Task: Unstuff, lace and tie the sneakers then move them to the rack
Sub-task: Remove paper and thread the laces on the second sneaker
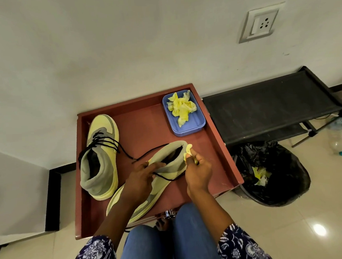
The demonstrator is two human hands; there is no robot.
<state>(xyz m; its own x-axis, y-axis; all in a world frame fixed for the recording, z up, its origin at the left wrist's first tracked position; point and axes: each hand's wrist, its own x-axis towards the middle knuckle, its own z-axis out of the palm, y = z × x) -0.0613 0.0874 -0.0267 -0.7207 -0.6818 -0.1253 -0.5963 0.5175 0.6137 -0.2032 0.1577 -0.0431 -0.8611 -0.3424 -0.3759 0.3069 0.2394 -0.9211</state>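
The near sneaker (165, 170) lies tilted at the near middle of the red tray (218, 146), its soft grey collar likely to fold under pressure. The left hand (139, 180) grips that collar's near edge. The right hand (197, 172) pinches a wad of yellow paper (187, 150) at the opening; it looks light, crushable and apt to tear, so gripping the bunched part seems safest. A loose black lace (147, 153) trails left toward the second sneaker (101, 154).
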